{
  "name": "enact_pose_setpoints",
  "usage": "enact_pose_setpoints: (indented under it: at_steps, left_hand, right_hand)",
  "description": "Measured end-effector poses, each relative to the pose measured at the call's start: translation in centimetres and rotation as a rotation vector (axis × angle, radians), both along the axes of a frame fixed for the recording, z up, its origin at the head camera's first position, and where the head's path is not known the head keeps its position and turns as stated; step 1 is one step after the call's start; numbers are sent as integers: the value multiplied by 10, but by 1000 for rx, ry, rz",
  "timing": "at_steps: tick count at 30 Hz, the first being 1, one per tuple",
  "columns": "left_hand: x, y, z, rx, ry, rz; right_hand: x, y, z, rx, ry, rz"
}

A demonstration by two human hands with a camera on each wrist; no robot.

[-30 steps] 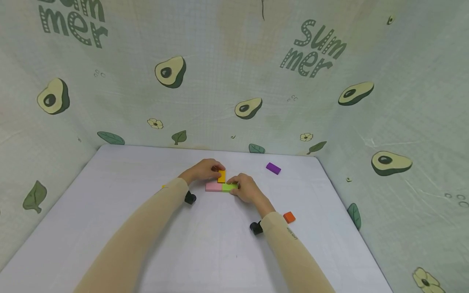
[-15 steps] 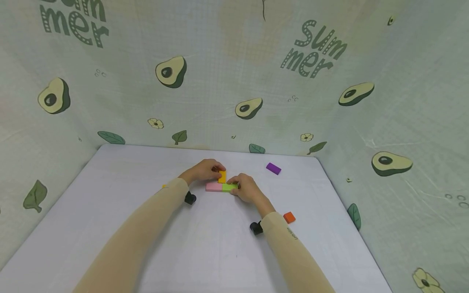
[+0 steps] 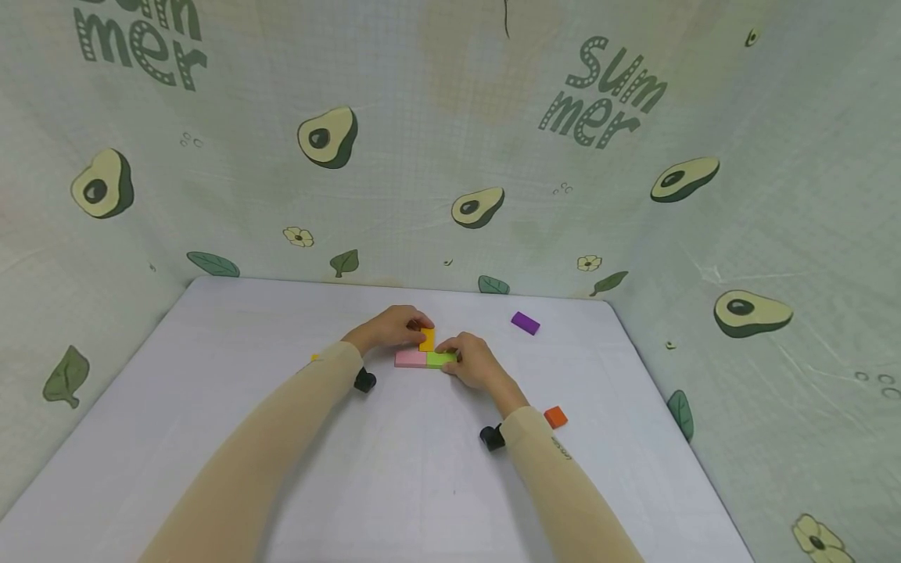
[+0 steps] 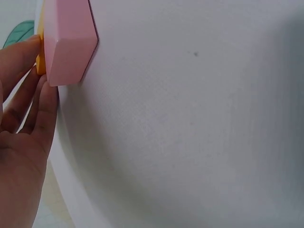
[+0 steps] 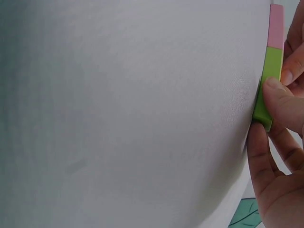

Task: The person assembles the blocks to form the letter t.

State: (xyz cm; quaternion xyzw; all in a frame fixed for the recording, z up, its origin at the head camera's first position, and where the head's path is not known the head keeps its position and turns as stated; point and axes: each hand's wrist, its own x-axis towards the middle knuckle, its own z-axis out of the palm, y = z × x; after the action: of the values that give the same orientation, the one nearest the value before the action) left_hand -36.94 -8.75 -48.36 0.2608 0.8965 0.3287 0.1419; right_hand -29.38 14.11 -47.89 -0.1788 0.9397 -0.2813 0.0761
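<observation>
A pink block (image 3: pixel 411 359) and a green block (image 3: pixel 436 360) lie end to end on the white table, touching. Behind their joint a yellow-orange block (image 3: pixel 427 339) stands at right angles to them. My left hand (image 3: pixel 394 326) pinches this yellow-orange block between thumb and fingers; in the left wrist view the pink block (image 4: pixel 73 42) hides most of it. With my right hand (image 3: pixel 476 363) I grip the green block by its right end. The right wrist view has the thumb on the green block (image 5: pixel 270 66) and a finger at its end.
A purple block (image 3: pixel 525 323) lies at the back right of the table (image 3: pixel 394 485). An orange-red block (image 3: pixel 556 417) is beside the right sleeve. Past the left sleeve shows a small yellow piece (image 3: pixel 314 357), mostly covered. Patterned cloth (image 3: pixel 408 156) hangs around the table.
</observation>
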Motion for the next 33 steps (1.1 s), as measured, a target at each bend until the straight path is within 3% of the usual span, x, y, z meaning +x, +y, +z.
enact_pose_setpoints:
  at_steps: [33]
  left_hand:
    - [1,0,5,6,-3,-11]
  right_hand:
    - [0,0,1,-5,-2,6]
